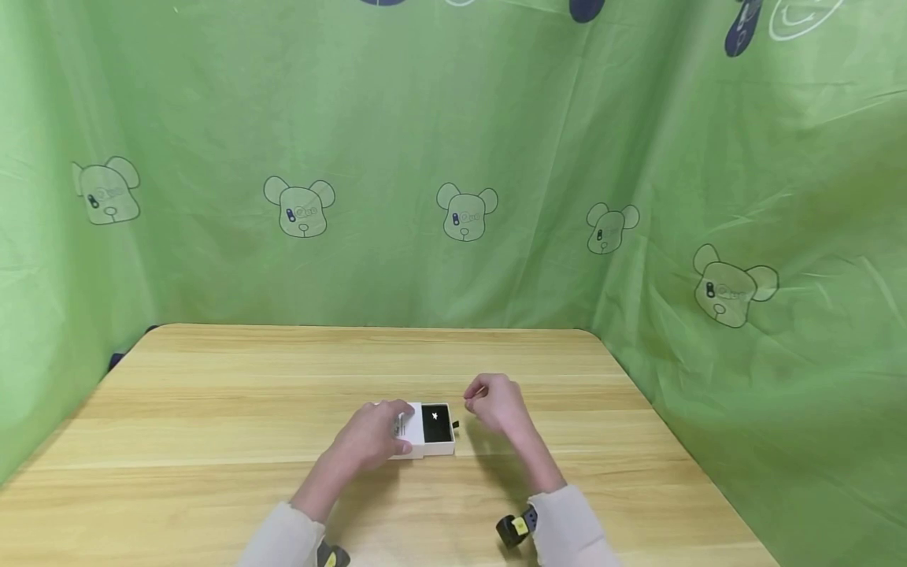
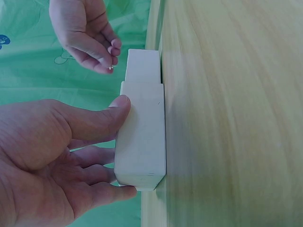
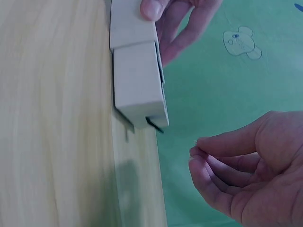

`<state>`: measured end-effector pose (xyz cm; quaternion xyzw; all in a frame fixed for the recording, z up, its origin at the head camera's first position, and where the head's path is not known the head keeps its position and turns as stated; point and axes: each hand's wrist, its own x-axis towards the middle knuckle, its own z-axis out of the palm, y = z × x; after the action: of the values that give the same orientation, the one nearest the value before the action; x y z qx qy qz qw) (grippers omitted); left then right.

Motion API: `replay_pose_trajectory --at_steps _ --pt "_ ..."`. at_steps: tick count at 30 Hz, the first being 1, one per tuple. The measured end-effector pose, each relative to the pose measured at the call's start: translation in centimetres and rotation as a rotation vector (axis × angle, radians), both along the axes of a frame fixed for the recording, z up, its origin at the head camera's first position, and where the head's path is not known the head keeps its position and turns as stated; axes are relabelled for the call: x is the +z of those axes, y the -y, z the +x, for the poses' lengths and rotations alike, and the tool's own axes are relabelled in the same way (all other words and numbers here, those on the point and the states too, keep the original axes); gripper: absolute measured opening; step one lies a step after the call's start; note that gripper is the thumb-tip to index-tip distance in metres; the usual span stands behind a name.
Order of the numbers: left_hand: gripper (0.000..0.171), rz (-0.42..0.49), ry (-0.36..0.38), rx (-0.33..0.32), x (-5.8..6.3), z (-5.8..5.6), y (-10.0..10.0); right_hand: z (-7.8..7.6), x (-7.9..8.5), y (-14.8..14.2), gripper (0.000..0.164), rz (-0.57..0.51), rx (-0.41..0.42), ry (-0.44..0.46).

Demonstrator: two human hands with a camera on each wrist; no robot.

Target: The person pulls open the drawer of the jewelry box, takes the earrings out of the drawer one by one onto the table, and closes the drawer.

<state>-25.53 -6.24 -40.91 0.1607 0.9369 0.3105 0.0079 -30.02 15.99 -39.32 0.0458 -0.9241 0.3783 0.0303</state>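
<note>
A white drawer box (image 1: 409, 430) lies on the table, its inner tray (image 1: 440, 447) slid partly out to the right. Inside the tray, a small silvery star (image 1: 435, 416) rests on a black pad (image 1: 437, 431). A short black pull tab (image 3: 154, 125) sticks out of the tray's end. My left hand (image 1: 372, 435) grips the outer sleeve, thumb on its near side and fingers around the far side. Just right of the tray, my right hand (image 1: 498, 404) is raised above the table. Its thumb and forefinger pinch a tiny shiny piece (image 2: 111, 67), mostly hidden by the fingertips.
The light wooden table (image 1: 234, 386) extends around the box. Green curtains (image 1: 383, 118) printed with bear heads hang behind it and along both sides. A dark band with a yellow mark (image 1: 520, 525) is worn at the right wrist.
</note>
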Motion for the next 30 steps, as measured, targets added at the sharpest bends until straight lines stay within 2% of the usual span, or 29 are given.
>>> replay_pose_trajectory --at_steps 14,30 --pt "0.057 -0.003 -0.003 -0.004 0.0 0.0 0.1 -1.0 -0.7 -2.6 0.010 0.013 -0.080 -0.007" --pt "0.056 -0.008 -0.008 0.000 0.0 0.0 0.1 -1.6 -2.1 -4.4 0.011 0.053 -0.114 0.039"
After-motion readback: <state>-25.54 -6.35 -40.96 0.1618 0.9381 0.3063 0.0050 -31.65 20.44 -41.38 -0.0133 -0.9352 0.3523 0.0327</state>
